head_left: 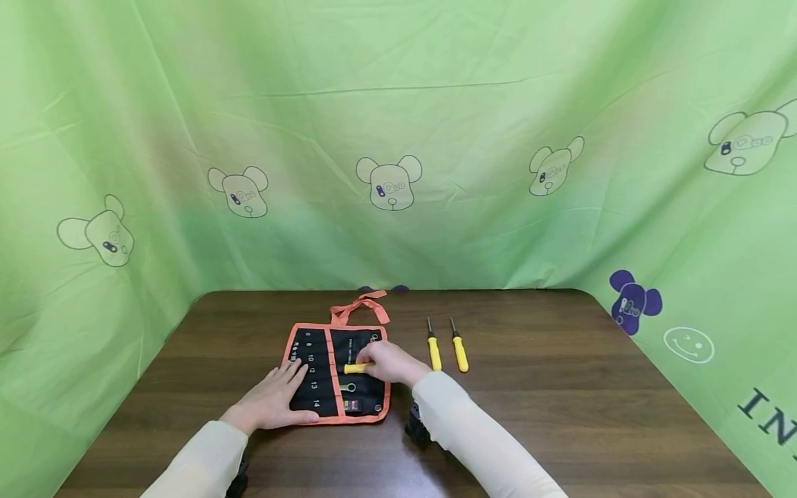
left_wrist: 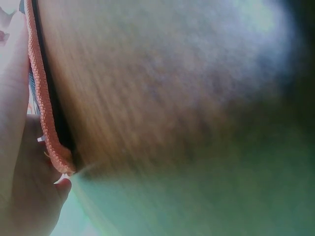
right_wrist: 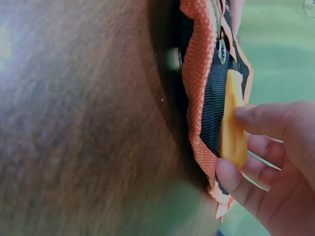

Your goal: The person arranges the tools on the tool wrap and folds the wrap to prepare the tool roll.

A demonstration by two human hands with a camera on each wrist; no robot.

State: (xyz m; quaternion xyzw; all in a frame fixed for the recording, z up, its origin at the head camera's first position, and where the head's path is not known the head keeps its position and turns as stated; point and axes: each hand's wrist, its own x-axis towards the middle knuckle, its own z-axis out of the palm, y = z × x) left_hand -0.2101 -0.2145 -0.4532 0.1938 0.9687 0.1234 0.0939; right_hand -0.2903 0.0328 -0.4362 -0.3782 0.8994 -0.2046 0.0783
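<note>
A black tool roll (head_left: 317,380) with orange edging lies unrolled on the table, white numbers printed along its left half. My left hand (head_left: 270,401) rests on its left edge, fingers spread and straight. Over the right half, my right hand (head_left: 389,362) pinches the yellow handle of a screwdriver (right_wrist: 233,123) between thumb and fingers. The handle lies sideways against the black cloth, and its shaft is not visible. Below it, a small metal ring-ended tool (head_left: 350,388) sits in a pocket. Only part of the left hand (left_wrist: 19,167) and the orange edging (left_wrist: 42,88) show in the left wrist view.
Two more yellow-handled screwdrivers (head_left: 434,354) lie side by side right of the roll, tips pointing away. An orange tie strap (head_left: 358,306) trails from the roll's far edge. Green cloth (head_left: 473,173) hangs behind and beside the brown wooden table (head_left: 560,387).
</note>
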